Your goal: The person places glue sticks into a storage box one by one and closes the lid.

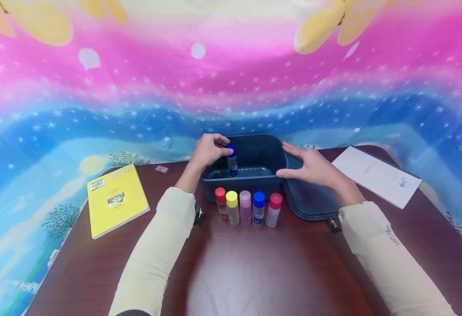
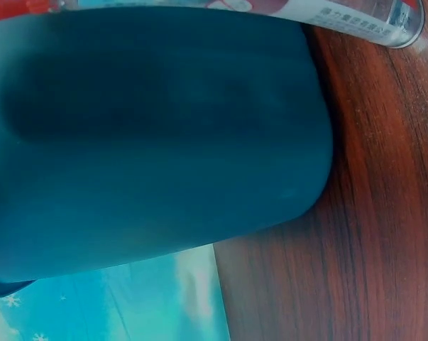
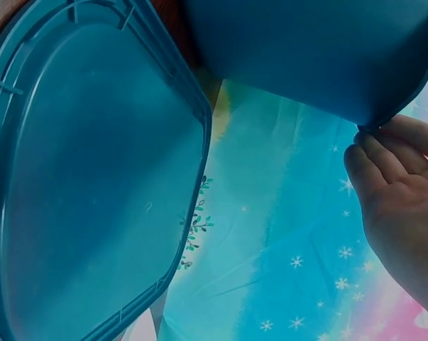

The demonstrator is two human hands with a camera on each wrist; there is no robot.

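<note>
- Left hand (image 1: 207,151) pinches a blue-capped bottle (image 1: 232,160) inside the dark blue bin (image 1: 254,151), frame centre.
- Right hand (image 1: 309,166), fingers straight, rests on the bin's rim.

A yellow book (image 1: 116,199), pink eraser (image 1: 161,169) and white paper (image 1: 377,175) lie on the table (image 1: 254,272).

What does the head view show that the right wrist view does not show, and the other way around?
Only the head view shows the left hand pinching a blue-capped bottle inside the bin, the five bottles standing in a row before it, the yellow book and the white paper. Only the right wrist view shows the ribbed underside of the lid close up. Both show the dark blue bin and the right hand with straight fingers against its rim.
</note>
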